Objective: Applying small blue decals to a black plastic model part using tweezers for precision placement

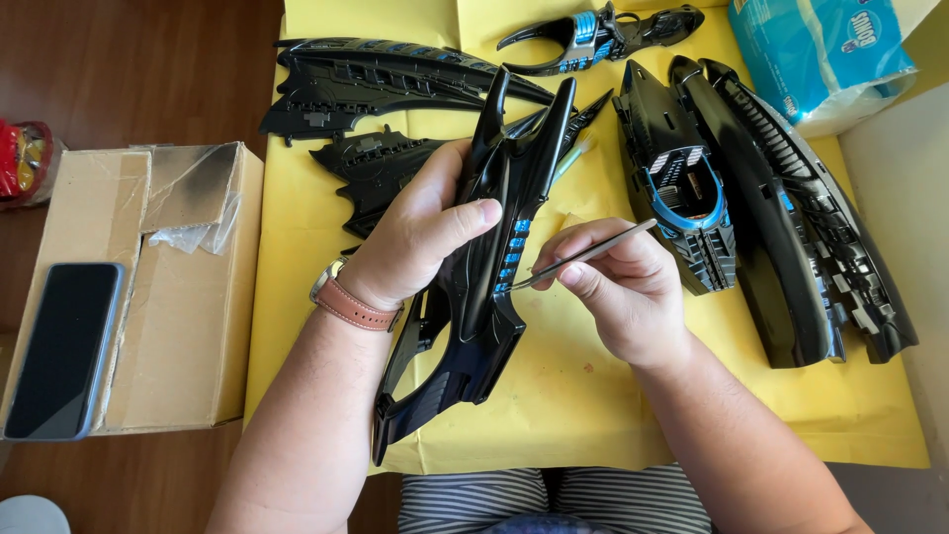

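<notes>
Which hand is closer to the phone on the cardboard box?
Left. The left hand, gripping the black model part, is on the phone's side; the right hand, holding tweezers, is farther, beyond the part.

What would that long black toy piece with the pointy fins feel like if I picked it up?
The black toy piece is probably stiff: it holds its shape though the left hand grips only its middle. It looks like thin plastic, so likely light. Its thin, pointed tips might snap if bumped, and the glossy surface may be a bit slippery.
</notes>
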